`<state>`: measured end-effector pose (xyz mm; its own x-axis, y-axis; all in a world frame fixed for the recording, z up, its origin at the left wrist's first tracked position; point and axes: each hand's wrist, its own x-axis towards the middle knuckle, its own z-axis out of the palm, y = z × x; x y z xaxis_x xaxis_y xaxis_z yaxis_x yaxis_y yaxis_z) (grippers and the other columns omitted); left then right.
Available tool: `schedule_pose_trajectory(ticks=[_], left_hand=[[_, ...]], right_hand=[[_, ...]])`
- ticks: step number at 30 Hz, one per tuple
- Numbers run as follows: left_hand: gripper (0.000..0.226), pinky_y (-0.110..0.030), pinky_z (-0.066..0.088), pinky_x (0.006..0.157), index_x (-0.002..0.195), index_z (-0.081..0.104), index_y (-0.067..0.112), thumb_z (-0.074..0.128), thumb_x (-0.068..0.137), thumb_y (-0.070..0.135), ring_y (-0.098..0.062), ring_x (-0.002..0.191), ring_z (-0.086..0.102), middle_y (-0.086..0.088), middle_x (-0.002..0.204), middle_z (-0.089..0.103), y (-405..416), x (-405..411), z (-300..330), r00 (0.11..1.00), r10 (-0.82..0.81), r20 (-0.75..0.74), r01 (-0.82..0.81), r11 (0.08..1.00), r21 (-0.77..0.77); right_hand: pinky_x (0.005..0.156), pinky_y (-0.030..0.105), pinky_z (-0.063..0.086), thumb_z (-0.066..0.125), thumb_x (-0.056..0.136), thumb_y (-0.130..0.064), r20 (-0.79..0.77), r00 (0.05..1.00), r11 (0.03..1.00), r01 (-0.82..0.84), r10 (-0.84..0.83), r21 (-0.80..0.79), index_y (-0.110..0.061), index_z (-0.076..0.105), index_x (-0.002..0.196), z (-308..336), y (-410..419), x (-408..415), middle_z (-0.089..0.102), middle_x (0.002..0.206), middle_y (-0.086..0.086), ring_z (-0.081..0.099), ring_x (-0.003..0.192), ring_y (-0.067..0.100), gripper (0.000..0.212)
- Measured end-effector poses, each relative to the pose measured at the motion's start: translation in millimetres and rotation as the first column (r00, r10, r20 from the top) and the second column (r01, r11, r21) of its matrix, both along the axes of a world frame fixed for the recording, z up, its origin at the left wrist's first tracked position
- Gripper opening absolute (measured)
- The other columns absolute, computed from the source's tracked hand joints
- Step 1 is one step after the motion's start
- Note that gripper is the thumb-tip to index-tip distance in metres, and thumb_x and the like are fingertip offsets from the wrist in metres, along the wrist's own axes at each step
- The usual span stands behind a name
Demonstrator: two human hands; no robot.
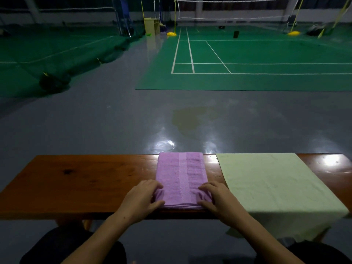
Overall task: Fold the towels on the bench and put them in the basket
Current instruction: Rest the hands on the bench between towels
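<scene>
A purple towel [181, 176], folded into a narrow strip, lies across the middle of the wooden bench [76, 183]. My left hand [142, 199] pinches the towel's near left corner between thumb and fingers. My right hand [215, 199] pinches its near right corner the same way. To the right, a pale green towel [274, 181] lies spread flat on the bench, its near edge hanging over the front. No basket is in view.
The left part of the bench is bare wood. Beyond the bench are a glossy grey floor [114, 121] and a green badminton court [247, 60] with nets. My dark-clad knees show below the bench's front edge.
</scene>
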<state>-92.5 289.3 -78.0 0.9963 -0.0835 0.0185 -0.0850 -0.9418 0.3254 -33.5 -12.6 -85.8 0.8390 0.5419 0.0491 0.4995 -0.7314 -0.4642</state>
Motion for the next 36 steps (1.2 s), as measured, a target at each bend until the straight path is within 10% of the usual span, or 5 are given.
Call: schedule_pose_trajectory(ticks=[17, 30, 36], left_hand=[[0.031, -0.022, 0.054, 0.09, 0.108, 0.076, 0.033, 0.074, 0.088, 0.056, 0.001, 0.108, 0.055, 0.02, 0.118, 0.067, 14.1, 13.9, -15.6, 0.989, -0.023, 0.147, 0.021, 1.0, 0.011], [0.015, -0.032, 0.06, 0.087, 0.093, 0.067, 0.024, 0.067, 0.099, 0.039, -0.009, 0.108, 0.071, 0.01, 0.11, 0.076, 19.6, 10.0, 13.6, 0.998, 0.011, 0.058, 0.025, 0.808, -0.589], [0.014, -0.024, 0.052, 0.066, 0.098, 0.067, 0.012, 0.065, 0.101, 0.025, -0.015, 0.078, 0.069, -0.001, 0.089, 0.071, 12.8, 6.5, 28.7, 0.998, 0.019, 0.056, 0.026, 0.707, -0.707]], right_hand=[[0.081, 0.027, 0.049, 0.079, 0.087, -0.047, 0.106, 0.99, 0.995, 0.096, -0.096, 0.004, -0.031, 0.076, 0.1, -16.7, 8.1, 25.9, 0.063, 0.11, -0.013, 0.051, 0.104, 0.012, 0.021], [0.096, 0.008, 0.037, 0.071, 0.091, -0.042, 0.044, 0.999, 0.954, -0.002, -0.011, 0.3, -0.034, 0.067, 0.092, 4.7, 1.6, 29.7, 0.064, 0.127, -0.018, 0.05, 0.122, -0.004, 0.01], [0.073, 0.04, 0.06, 0.075, 0.094, -0.038, -0.119, 0.993, 0.884, 0.041, 0.016, 0.465, -0.028, 0.073, 0.098, 26.8, -6.2, 20.3, 0.077, 0.094, -0.009, 0.073, 0.086, 0.012, 0.011]])
